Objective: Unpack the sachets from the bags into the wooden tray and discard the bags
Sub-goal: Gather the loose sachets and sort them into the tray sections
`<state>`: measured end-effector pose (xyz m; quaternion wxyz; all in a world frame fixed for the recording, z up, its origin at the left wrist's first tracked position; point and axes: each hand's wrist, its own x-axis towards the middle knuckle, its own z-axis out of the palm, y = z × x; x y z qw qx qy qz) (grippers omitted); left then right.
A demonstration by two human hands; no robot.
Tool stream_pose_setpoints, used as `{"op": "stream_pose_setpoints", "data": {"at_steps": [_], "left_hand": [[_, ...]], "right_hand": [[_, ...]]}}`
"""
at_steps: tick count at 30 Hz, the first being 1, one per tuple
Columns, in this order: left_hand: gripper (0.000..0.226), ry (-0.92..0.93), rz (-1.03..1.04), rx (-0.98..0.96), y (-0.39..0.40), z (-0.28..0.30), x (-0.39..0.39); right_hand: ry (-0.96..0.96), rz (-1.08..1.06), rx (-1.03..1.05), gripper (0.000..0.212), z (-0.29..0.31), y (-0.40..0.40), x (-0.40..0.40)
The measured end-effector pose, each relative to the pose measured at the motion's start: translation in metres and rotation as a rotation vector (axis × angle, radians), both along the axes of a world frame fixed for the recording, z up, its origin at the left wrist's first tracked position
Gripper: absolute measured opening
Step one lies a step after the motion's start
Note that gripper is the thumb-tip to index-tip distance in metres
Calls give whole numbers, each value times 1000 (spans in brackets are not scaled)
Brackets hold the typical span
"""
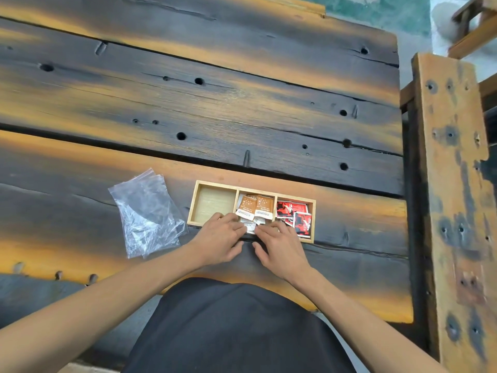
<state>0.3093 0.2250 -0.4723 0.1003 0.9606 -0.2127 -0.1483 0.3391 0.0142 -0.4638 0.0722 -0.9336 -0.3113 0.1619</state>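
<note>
A wooden tray (195,201) with three compartments lies near the table's front edge. Its left compartment holds nothing. Orange-brown sachets (255,204) fill the middle compartment, and red sachets (293,214) lie in the right one. My left hand (219,239) and my right hand (279,246) rest at the tray's near rim, fingertips meeting on small white sachets (251,227) at the front of the middle compartment. Clear plastic bags (146,214), flat and crumpled, lie stacked on the table left of the tray.
The table (215,103) is of dark, orange-streaked planks with holes and gaps. A wooden bench (451,184) runs along the right side. My dark-clothed lap sits at the table's near edge.
</note>
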Motion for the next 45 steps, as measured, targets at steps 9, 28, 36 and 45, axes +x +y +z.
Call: {"op": "stream_pose_setpoints", "data": {"at_steps": [9,28,36,45], "left_hand": [[38,-28,22,91,-9,-3,-4],[73,-37,123,5,-7,-5,7],[80,137,60,131,-4,-20,-4],[78,38,187,12,12,-14,-14]], "right_hand": [[11,-38,-89,45,-4,4,-6],[-118,-121,47,52,-2,15,7],[62,-52,-112,73,-20,12,0],[-2,-3,-43,68,-10,20,0]]}}
